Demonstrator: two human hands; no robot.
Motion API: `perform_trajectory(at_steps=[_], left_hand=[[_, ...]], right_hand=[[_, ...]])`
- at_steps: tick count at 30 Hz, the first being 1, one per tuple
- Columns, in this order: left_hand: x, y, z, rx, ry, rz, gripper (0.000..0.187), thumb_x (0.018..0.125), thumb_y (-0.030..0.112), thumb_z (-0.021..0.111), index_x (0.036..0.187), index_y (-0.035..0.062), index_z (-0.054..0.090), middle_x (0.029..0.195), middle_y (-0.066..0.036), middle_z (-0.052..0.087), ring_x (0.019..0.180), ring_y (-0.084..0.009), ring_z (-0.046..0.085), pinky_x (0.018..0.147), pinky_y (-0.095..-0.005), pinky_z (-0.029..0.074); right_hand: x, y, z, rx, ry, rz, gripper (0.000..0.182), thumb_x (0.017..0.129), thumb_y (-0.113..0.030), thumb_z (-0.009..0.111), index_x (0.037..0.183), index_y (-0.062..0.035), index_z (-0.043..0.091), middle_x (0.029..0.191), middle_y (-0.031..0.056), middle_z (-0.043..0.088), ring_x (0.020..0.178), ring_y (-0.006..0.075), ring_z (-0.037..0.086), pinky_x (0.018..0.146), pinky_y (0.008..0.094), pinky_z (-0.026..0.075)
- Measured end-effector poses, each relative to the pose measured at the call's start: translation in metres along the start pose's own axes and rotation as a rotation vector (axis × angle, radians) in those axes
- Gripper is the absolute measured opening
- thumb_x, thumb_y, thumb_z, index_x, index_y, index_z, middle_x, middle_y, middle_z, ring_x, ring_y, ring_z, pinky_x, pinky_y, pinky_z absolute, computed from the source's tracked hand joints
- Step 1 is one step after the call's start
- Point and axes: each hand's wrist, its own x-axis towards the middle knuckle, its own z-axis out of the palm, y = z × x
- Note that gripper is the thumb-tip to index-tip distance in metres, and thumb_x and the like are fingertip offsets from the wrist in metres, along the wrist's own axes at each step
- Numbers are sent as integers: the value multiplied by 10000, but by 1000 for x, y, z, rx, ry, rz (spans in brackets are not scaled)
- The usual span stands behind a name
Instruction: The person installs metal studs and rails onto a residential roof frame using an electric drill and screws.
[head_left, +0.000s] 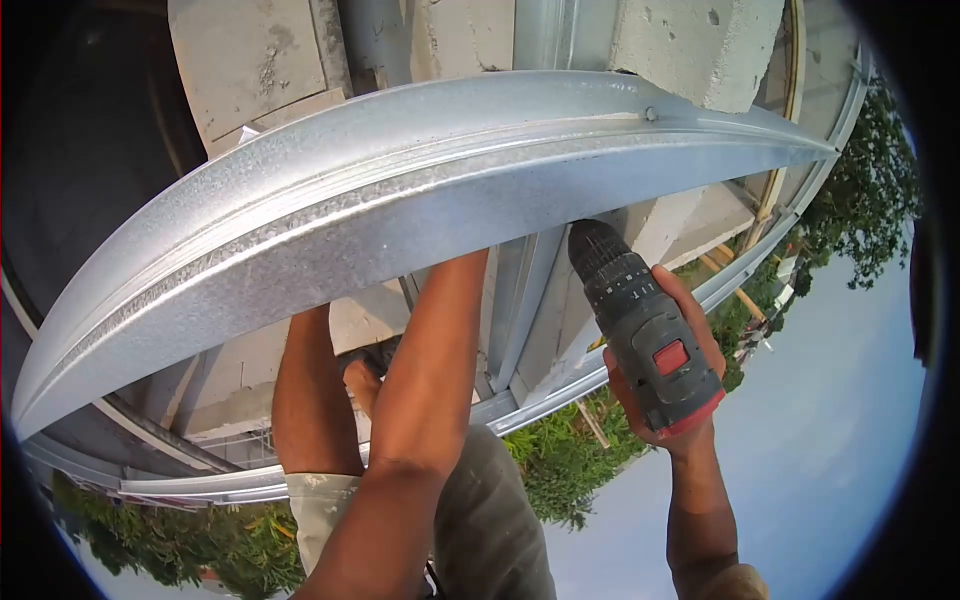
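My right hand (699,322) is wrapped round a black and red cordless drill (640,325). The drill's chuck end is up against or very near the lower edge of a long shiny metal beam (400,215), which crosses the view and looks curved. My left forearm reaches up behind this beam, and the beam hides my left hand and its fingers. A bolt or screw head (651,114) shows on the beam's upper part at the right. What the drill tip touches is hidden.
Concrete blocks (262,60) and vertical metal channels (528,300) stand behind the beam. Another metal rail (560,410) curves below. My legs and a foot (362,386) are beneath me. Trees (575,470) and sky lie beyond the structure, and a dark area is at the left.
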Motion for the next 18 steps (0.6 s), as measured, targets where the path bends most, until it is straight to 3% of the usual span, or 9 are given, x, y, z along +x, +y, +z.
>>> perform_trajectory(at_steps=[2, 6, 14, 18], left_hand=[[-4, 1, -4, -10, 2, -18, 467, 902, 339, 646, 1288, 87, 570, 1339, -112, 551, 1180, -278, 543, 1018, -391, 436], [-9, -1, -3, -21, 7, -23, 468, 902, 337, 648, 1288, 85, 570, 1337, -115, 551, 1181, -278, 543, 1018, -390, 437], [-7, -5, 0, -38, 4, -24, 468, 902, 332, 651, 1288, 81, 568, 1332, -119, 552, 1183, -278, 541, 1017, -389, 438], [-7, -4, 3, -44, 12, -26, 469, 902, 330, 653, 1288, 79, 567, 1329, -122, 552, 1184, -277, 540, 1017, -389, 439]], right_hand=[[-3, 9, 0, 5, -5, 3, 708, 718, -14, 743, 1372, 18, 474, 1130, 136, 665, 978, 180, 660, 871, 308, 515], [-4, 13, 6, 357, 77, 221, 693, 726, -10, 721, 1365, 49, 460, 1120, 139, 665, 975, 190, 666, 868, 311, 516], [-3, 12, 8, 122, 96, -13, 709, 723, -11, 723, 1378, 39, 457, 1113, 147, 673, 1005, 201, 664, 893, 316, 514], [-3, 15, 4, 192, 62, 31, 710, 720, -18, 734, 1374, 42, 464, 1110, 149, 676, 1003, 202, 667, 895, 317, 515]])
